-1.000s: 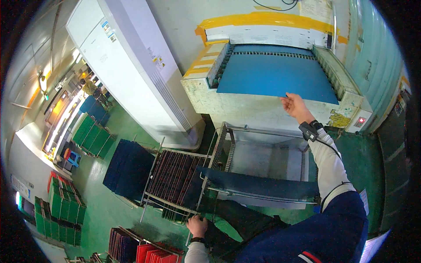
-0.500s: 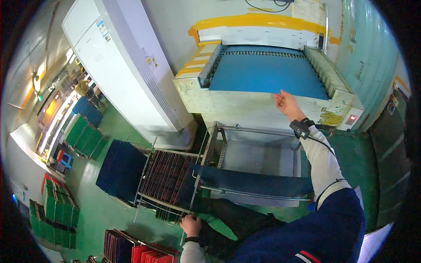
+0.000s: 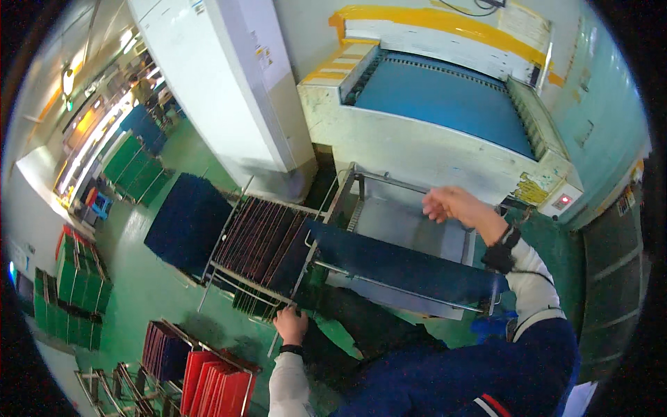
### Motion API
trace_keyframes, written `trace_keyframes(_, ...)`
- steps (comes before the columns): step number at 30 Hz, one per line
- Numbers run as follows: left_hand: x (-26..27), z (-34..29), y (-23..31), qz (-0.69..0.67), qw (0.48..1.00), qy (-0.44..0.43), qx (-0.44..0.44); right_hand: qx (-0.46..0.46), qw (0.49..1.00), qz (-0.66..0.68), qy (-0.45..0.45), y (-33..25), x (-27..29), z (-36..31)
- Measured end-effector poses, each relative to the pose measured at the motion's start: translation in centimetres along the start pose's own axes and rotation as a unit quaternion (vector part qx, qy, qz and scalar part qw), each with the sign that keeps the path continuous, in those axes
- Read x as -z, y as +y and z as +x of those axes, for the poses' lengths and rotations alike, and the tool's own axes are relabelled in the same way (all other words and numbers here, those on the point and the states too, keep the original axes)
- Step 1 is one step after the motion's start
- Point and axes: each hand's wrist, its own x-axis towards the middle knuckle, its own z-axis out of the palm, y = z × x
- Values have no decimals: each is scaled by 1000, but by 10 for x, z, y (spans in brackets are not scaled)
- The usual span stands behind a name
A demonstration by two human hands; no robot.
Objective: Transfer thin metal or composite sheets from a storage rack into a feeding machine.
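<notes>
My left hand (image 3: 290, 325) is closed around the near corner of the metal frame of a rack (image 3: 306, 273). That rack holds many thin, dark upright panels (image 3: 260, 236) in rows. My right hand (image 3: 455, 206) hangs in the air over a metal-framed stand (image 3: 389, 182), fingers loosely curled and apart, with nothing visible in them. Below it, a long dark blue panel (image 3: 410, 260) lies along the stand's near side. Beyond the stand is a whitish machine with a blue flat bed (image 3: 438, 94); my right hand is apart from it.
A tall white cabinet (image 3: 222, 83) stands left of the machine. Dark panels (image 3: 187, 222) are stacked beyond the rack. Racks with red panels (image 3: 215, 382) and green panels (image 3: 83, 271) stand on the green floor at left. Another person (image 3: 142, 90) is far off at upper left.
My right hand has come back from the machine's front edge, down over the stand. The left hand stays on the rack's corner. The whole view has shifted and tilted slightly.
</notes>
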Motion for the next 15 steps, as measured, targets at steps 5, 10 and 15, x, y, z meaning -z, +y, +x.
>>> trace_keyframes(5, 4, -5, -4, -35, 999, 8, 1, 44, 942, -310, -118, 8, -53, -35)
trace_keyframes(10, 5, -4, -2, -35, 999, -15, 10, 64, 856, -506, -80, 20, -78, -51)
trace_keyframes(15, 9, -3, 0, -28, 999, -14, 10, 26, 816, -576, -38, 37, -89, -50)
